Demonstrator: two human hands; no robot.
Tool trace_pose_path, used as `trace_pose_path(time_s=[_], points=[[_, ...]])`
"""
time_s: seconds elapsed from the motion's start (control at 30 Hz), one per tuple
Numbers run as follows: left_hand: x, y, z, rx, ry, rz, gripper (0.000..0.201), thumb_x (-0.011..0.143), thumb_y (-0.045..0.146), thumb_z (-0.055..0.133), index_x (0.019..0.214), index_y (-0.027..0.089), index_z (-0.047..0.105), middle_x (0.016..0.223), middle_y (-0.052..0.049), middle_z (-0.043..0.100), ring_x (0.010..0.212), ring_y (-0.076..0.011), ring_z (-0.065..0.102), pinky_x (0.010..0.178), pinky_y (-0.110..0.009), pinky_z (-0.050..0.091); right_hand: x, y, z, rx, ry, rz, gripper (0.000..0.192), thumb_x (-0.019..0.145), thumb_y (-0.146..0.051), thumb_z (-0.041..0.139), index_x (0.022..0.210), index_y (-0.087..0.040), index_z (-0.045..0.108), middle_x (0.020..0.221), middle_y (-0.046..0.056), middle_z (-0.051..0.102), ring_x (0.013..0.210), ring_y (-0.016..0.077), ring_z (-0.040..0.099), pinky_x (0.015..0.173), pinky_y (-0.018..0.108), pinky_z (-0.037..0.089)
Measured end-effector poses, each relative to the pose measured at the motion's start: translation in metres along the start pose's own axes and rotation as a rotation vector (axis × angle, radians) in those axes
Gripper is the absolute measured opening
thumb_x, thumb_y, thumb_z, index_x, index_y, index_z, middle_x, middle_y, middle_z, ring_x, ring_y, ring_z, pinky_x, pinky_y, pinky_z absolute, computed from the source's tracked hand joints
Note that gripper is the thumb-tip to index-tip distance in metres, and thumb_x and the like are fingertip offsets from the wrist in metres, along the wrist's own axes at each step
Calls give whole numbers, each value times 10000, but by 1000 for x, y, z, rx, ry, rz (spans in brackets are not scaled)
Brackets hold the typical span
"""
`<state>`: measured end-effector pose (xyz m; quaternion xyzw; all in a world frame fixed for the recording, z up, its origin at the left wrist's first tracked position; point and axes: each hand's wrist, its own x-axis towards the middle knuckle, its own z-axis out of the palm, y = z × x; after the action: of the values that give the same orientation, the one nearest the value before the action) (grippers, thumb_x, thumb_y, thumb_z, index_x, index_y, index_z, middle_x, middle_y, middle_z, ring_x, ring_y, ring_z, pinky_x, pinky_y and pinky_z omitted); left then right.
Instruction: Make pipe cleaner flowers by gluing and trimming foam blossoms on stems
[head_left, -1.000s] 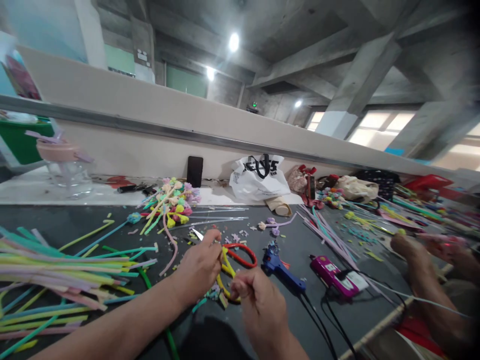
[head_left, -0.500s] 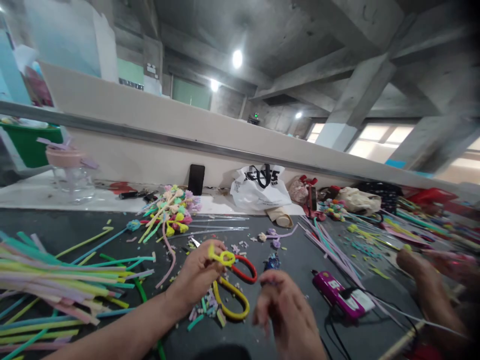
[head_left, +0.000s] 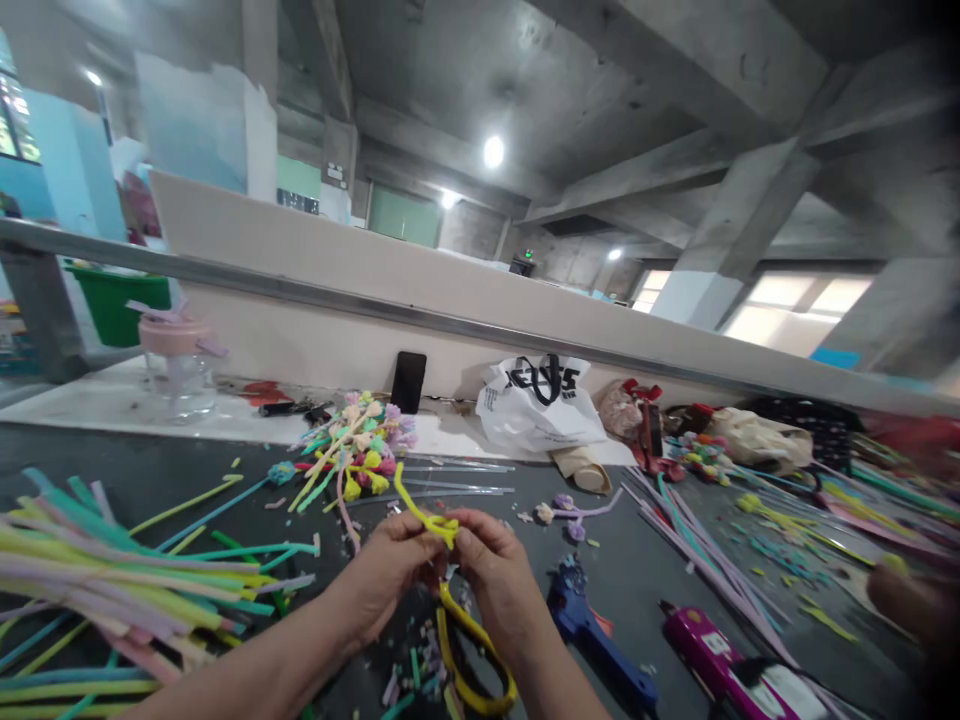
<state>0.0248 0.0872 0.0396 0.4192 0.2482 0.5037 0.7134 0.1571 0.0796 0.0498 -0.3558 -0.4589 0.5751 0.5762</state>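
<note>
Both hands meet above the dark tabletop around a yellow pipe cleaner [head_left: 420, 512], one end of which sticks up and to the left. My left hand [head_left: 394, 560] pinches it from the left. On its other side, the fingers of my right hand [head_left: 495, 565] are closed on the bent, looped part. Just below my hands lie scissors [head_left: 480, 690] with a yellow handle showing, partly hidden by my right wrist. Small coloured offcuts [head_left: 420, 655] are scattered beside the scissors. To the right of my right forearm rests a blue glue gun [head_left: 600, 640].
A heap of coloured pipe cleaners [head_left: 135, 570] covers the left side. Pipe-cleaner flowers [head_left: 367, 440], a phone [head_left: 409, 380], a lidded cup [head_left: 178, 375] and a white bag [head_left: 532, 405] stand along the back. A purple glue gun [head_left: 712, 655] and another person's hand [head_left: 911, 600] are at right.
My right hand has moved left and up to join my left hand on the yellow pipe cleaner. The blue glue gun now shows clearly. The view has shifted slightly.
</note>
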Motion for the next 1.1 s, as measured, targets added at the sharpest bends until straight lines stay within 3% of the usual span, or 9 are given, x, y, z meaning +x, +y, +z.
trace_pose_path(time_s=[0.13, 0.33, 0.47, 0.67, 0.87, 1.1], points=[[3, -1, 0, -106, 25, -23, 129, 687, 242, 657, 733, 128, 619, 613, 8, 546, 531, -84, 476, 471, -197, 389, 7, 11, 0, 58, -55, 12, 228, 639, -314, 727, 816, -182, 669, 649, 3, 617, 549, 135, 535, 504, 249, 438], [6, -9, 5, -152, 55, -77, 130, 721, 260, 642, 744, 138, 605, 611, 15, 528, 510, -73, 466, 467, -193, 402, 3, 16, -3, 78, 2, 34, 251, 583, -278, 775, 806, -204, 690, 703, 6, 652, 590, 128, 562, 511, 222, 449], [4, -13, 6, -107, 35, -103, 132, 736, 255, 626, 777, 130, 612, 665, -7, 560, 532, -78, 481, 491, -205, 412, 2, 17, -13, 164, -34, 122, 245, 623, -367, 733, 794, -198, 691, 608, -4, 597, 497, 121, 519, 438, 230, 422], [3, -9, 5, -8, 29, -183, 119, 722, 247, 630, 717, 133, 596, 632, 18, 528, 528, -74, 475, 505, -207, 418, 6, 15, -30, -167, 31, -14, 113, 657, -266, 712, 720, -175, 688, 653, -5, 592, 547, 95, 490, 546, 219, 407], [3, -10, 2, 88, 17, -228, 164, 706, 277, 632, 659, 145, 546, 556, 31, 508, 502, -85, 467, 504, -214, 401, 3, 1, -29, -512, -9, -131, 56, 671, -208, 654, 637, -164, 646, 658, 3, 569, 658, 143, 506, 607, 236, 393], [4, -7, 7, 338, 0, -80, 206, 681, 311, 639, 623, 144, 534, 565, 34, 510, 536, -95, 481, 560, -219, 399, 4, 14, -31, -304, 80, 36, 167, 697, -305, 661, 694, -157, 582, 585, -49, 493, 534, 86, 407, 504, 190, 317]])
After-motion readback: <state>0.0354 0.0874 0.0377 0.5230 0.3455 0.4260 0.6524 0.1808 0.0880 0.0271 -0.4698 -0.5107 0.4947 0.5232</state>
